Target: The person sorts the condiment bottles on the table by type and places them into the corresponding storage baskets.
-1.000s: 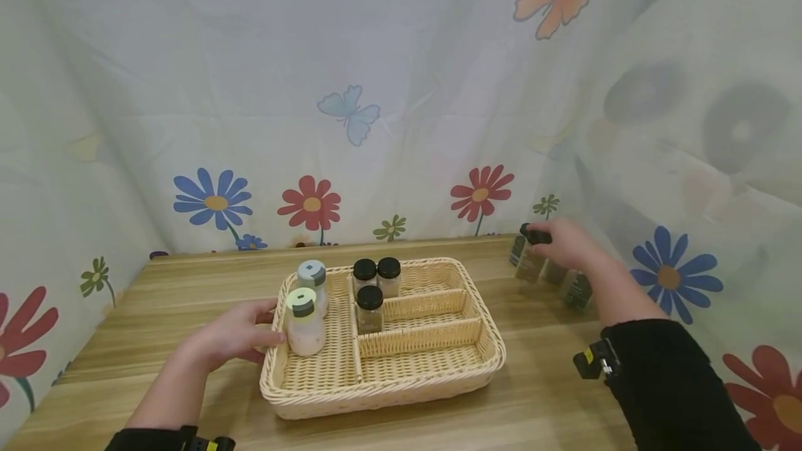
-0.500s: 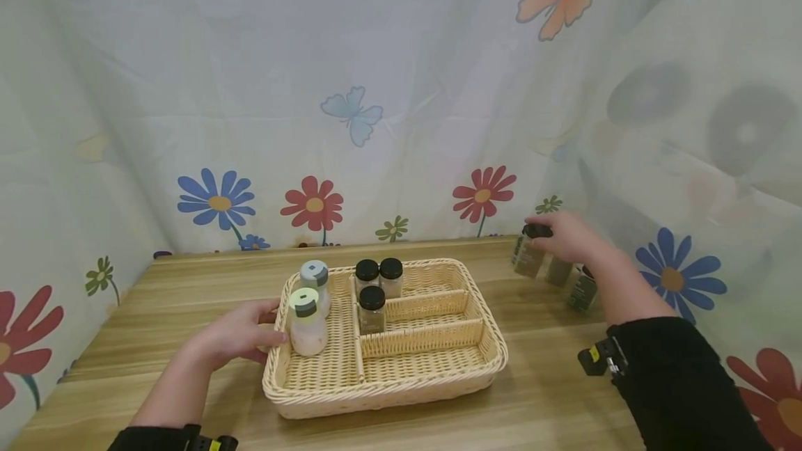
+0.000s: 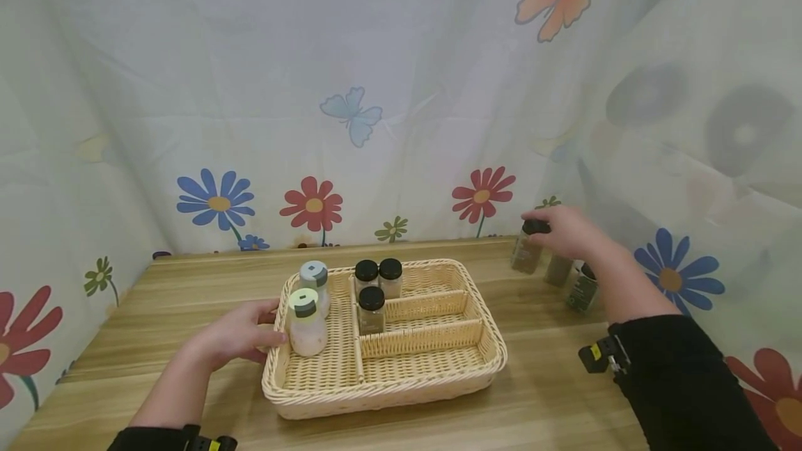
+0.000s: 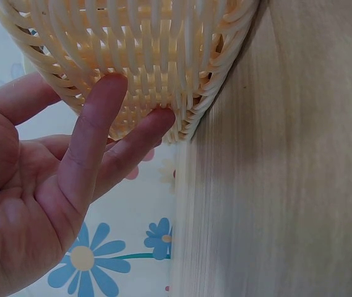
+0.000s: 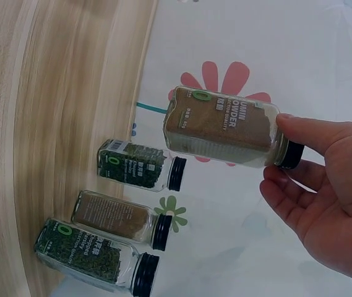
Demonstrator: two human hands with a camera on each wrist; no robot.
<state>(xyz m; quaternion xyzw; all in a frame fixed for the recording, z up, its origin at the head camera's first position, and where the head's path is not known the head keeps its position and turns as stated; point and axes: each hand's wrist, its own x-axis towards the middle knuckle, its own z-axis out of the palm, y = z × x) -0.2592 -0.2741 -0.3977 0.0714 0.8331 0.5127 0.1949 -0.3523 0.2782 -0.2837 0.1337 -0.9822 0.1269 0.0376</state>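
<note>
Right hand (image 3: 567, 234) has a cumin powder jar (image 5: 222, 127) pinched around the neck and lid, lifted over the far right of the table (image 3: 532, 360), near two chopped parsley jars (image 5: 80, 250) and a brown powder jar (image 5: 114, 216). Left hand (image 3: 234, 333) is gripping the wicker basket (image 3: 388, 404) at its left rim. Two shakers (image 3: 308, 334) fill part of its left compartment, two black-capped jars (image 3: 390, 284) the far right one, another jar (image 3: 372, 317) the middle.

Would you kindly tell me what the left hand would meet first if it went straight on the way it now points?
The basket, since the left hand touches its woven side. Past that, the bottle with the yellow-green cap probably comes next, though depth makes that hard to judge.
</note>
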